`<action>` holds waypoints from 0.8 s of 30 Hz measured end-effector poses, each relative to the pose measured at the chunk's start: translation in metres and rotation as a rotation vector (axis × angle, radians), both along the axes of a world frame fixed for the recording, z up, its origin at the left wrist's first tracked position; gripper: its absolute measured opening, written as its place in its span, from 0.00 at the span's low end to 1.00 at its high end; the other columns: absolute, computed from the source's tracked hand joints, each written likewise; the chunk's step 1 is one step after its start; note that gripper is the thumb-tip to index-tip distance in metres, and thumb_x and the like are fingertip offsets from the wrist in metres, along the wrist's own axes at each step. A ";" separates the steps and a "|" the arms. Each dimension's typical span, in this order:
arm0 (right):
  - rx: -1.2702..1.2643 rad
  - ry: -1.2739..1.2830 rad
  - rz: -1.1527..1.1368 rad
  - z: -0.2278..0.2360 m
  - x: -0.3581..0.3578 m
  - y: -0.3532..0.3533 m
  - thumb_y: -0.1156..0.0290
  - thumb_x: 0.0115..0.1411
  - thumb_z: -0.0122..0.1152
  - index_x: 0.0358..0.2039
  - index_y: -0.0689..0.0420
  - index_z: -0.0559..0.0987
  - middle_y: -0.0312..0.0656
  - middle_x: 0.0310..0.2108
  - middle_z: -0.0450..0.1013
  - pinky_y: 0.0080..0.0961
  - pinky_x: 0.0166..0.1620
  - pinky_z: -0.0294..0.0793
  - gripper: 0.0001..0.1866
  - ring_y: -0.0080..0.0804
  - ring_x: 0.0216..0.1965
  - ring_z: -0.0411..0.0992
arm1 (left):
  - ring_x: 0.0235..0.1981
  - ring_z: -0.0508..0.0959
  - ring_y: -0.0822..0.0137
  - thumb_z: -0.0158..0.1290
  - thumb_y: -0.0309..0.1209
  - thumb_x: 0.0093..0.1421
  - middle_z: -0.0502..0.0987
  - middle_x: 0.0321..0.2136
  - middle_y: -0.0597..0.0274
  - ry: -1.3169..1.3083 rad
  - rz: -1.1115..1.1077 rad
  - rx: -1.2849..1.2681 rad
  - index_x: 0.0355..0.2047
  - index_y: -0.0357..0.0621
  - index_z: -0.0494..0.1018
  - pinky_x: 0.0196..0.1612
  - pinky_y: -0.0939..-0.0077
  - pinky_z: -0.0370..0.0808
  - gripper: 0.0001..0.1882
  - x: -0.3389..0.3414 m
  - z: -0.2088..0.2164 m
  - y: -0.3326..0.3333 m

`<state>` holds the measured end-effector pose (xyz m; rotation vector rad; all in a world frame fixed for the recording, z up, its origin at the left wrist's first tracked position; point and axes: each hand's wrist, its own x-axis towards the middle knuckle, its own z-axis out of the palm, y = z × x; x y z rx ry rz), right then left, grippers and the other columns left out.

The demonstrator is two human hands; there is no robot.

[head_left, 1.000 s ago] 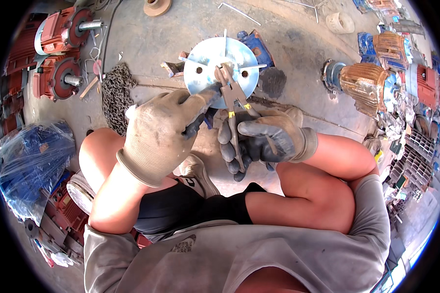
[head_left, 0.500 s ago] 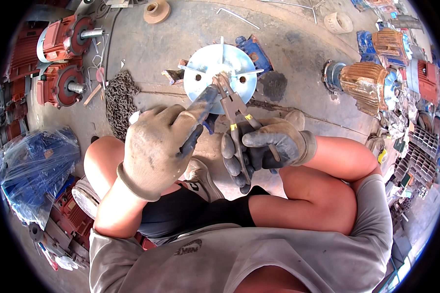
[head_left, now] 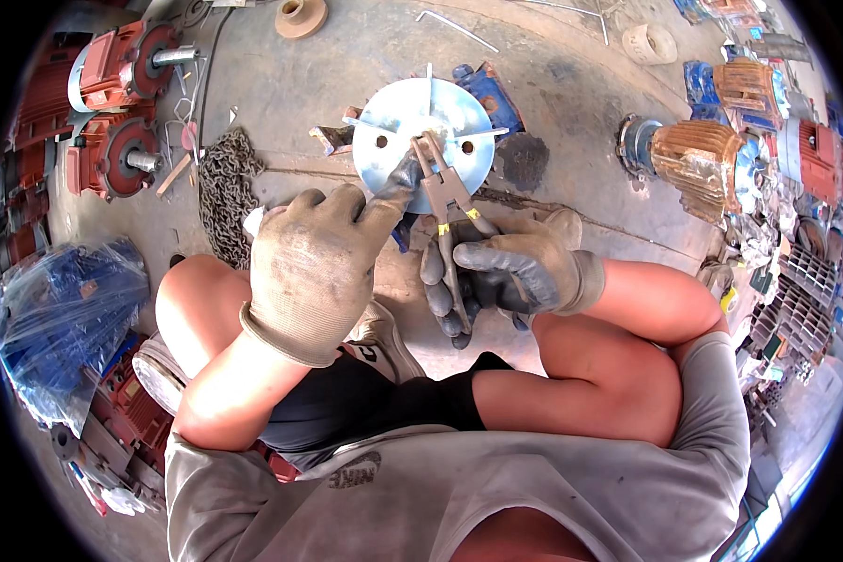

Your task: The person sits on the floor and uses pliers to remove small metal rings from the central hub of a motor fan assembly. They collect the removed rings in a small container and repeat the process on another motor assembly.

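Observation:
A round silvery fan disc (head_left: 377,164) with upright radial fins and two holes lies in front of me, over a blue part (head_left: 493,98). In my right hand (head_left: 520,267) is a pair of circlip pliers (head_left: 450,192) with yellow marks on the handles. Its fingers wrap loosely round the handles, which stand apart. The plier tips reach the middle of the disc. My left hand (head_left: 314,267), in a beige glove with dark fingers, points its index finger at the disc beside the plier jaws. Its other fingers are bent or partly hidden; nothing shows held in it.
Red motors (head_left: 112,155) stand at the left, near a heap of chain (head_left: 227,187). A rusty motor (head_left: 698,159) lies at the right. Blue parts under plastic wrap (head_left: 70,314) sit lower left. A bent rod (head_left: 459,30) and a flanged ring (head_left: 300,17) lie beyond the disc.
My left hand has shifted slightly right, its index finger now bent more steeply beside the jaws. The pliers have moved a little away from me, with their tips still at the disc's middle.

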<state>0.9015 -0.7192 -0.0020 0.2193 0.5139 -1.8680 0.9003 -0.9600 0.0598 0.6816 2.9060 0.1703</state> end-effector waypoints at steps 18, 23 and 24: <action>0.126 0.016 -0.066 0.011 0.007 -0.011 0.56 0.76 0.54 0.51 0.63 0.76 0.46 0.37 0.79 0.34 0.36 0.82 0.20 0.38 0.33 0.80 | 0.34 0.82 0.60 0.61 0.41 0.54 0.78 0.34 0.64 0.002 -0.112 -0.128 0.46 0.58 0.82 0.35 0.61 0.78 0.18 0.001 -0.003 0.002; 0.109 -0.017 -0.071 0.014 0.007 -0.010 0.54 0.76 0.52 0.51 0.62 0.76 0.46 0.36 0.80 0.34 0.34 0.83 0.21 0.38 0.32 0.81 | 0.34 0.82 0.60 0.62 0.41 0.55 0.78 0.32 0.63 -0.045 -0.133 -0.170 0.46 0.54 0.81 0.31 0.66 0.80 0.18 0.000 0.002 0.009; 0.110 -0.024 -0.074 0.015 0.006 -0.011 0.54 0.76 0.53 0.50 0.62 0.77 0.46 0.36 0.80 0.34 0.34 0.83 0.21 0.38 0.31 0.80 | 0.34 0.82 0.60 0.62 0.41 0.56 0.78 0.32 0.63 -0.033 -0.135 -0.171 0.46 0.54 0.81 0.31 0.66 0.80 0.18 0.000 0.002 0.009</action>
